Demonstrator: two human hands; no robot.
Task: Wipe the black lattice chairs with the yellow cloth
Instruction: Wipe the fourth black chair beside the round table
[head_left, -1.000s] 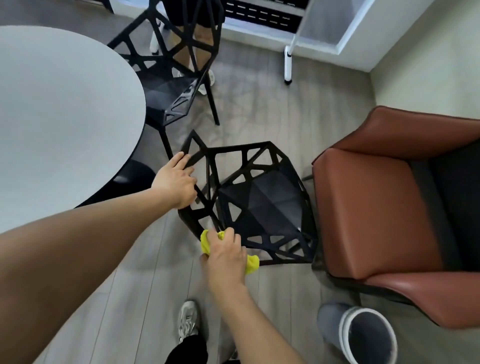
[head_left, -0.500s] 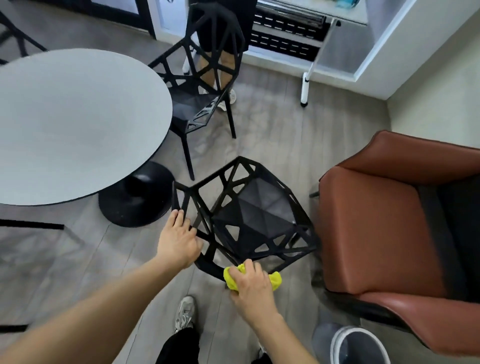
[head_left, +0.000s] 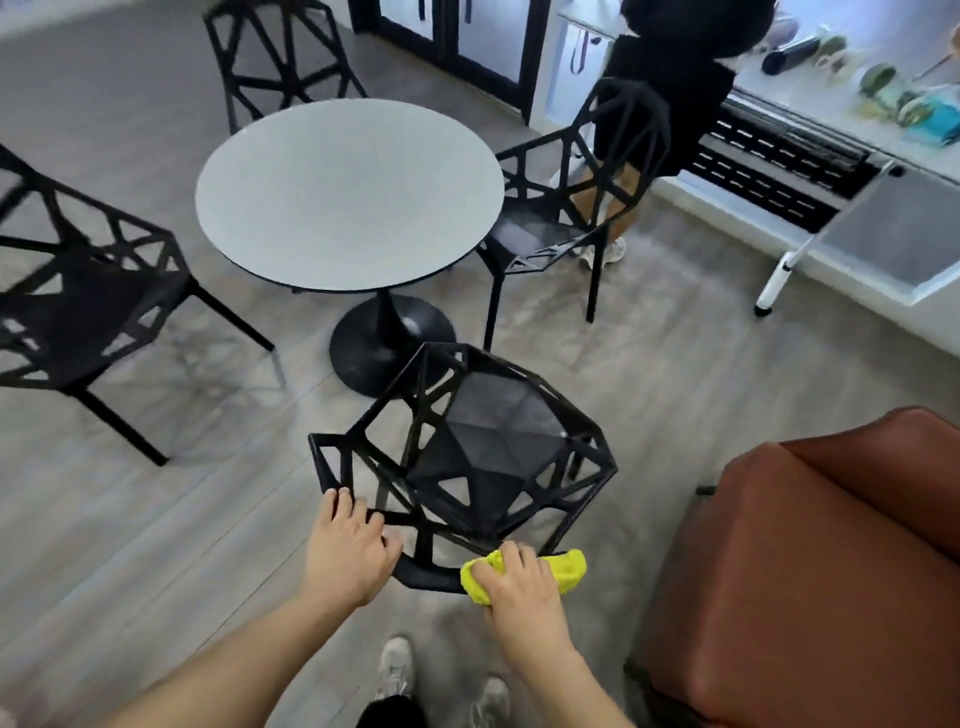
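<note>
Grey plank floor (head_left: 156, 519), round table (head_left: 348, 192) beyond. Nearest black lattice chair (head_left: 467, 457) steadied by left hand (head_left: 348, 551) curled over top rail; yellow cloth (head_left: 524, 571) bunched under right hand (head_left: 519, 587), fingers curled round it, pressed on rail. Risk: chair tipping or skidding under uneven push.

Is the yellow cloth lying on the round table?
No, the right hand presses the cloth on the chair; the table is bare.

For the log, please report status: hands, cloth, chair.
Left hand grips nearest chair frame. Right hand holds yellow cloth on its rim. Nothing blocking.
</note>
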